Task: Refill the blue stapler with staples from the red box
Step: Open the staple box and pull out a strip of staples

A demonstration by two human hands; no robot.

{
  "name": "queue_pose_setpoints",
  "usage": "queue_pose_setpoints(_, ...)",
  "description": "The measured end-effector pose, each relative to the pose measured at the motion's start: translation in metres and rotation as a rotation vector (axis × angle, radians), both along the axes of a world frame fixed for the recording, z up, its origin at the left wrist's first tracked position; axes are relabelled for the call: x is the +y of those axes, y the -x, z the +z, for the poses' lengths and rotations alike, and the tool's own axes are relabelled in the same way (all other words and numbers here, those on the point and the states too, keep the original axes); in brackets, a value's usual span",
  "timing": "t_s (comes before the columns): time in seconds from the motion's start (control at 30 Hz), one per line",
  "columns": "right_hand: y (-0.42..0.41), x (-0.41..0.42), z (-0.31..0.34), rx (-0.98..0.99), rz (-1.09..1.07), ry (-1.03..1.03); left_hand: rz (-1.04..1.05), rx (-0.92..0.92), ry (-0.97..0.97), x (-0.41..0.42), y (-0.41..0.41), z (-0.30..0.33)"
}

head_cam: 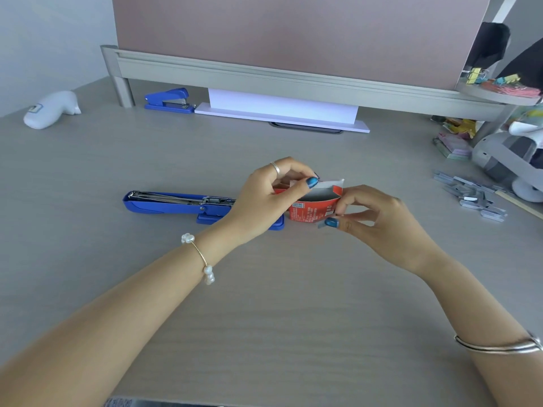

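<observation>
The red box [313, 208], just right of the opened blue stapler [182, 204], is pinched by the right hand [379, 221]; its flap is pinched by the left hand [274, 198]. Staples could be spilled if it is tipped.

The left hand [270, 198] hides the blue stapler's [176, 204] right end and part of the red box [311, 211].

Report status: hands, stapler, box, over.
Both hands on red box: left hand fingers at open flap, right hand gripping its end. Blue stapler open on desk, unloaded. Nothing blocking; loose staples far right.
</observation>
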State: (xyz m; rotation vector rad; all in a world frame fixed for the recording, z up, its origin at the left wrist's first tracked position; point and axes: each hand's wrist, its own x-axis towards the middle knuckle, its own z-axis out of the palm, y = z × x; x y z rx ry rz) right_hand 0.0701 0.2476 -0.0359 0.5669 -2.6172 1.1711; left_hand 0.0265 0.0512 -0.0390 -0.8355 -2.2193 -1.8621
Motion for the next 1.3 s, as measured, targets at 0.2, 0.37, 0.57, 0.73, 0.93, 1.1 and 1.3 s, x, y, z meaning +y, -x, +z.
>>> queue_pose_setpoints(0.2,-0.002,-0.002,0.003,-0.022,0.024,0.033,-0.055,-0.002,0.081,-0.007,0.001,0.002)
queue_pose_setpoints(0.37,-0.002,0.0,0.002,-0.026,0.028,0.049,-0.059,0.021,0.136,-0.01,0.0,0.002)
queue_pose_setpoints(0.57,-0.002,0.001,0.002,-0.024,0.019,0.052,0.037,0.1,0.15,-0.006,-0.001,-0.002)
queue_pose_setpoints(0.73,-0.001,0.0,0.001,-0.016,0.015,0.03,0.12,0.086,0.082,0.002,-0.004,-0.005)
queue_pose_setpoints(0.93,0.0,0.001,0.0,-0.021,0.01,0.007,0.094,0.183,0.157,-0.001,-0.002,-0.005)
queue_pose_setpoints(1.1,0.0,0.001,0.001,-0.021,0.009,0.003,0.044,0.288,0.211,-0.006,0.0,-0.007)
queue_pose_setpoints(1.3,-0.001,0.002,0.0,-0.032,0.006,0.004,0.087,0.455,0.327,-0.006,0.005,-0.014)
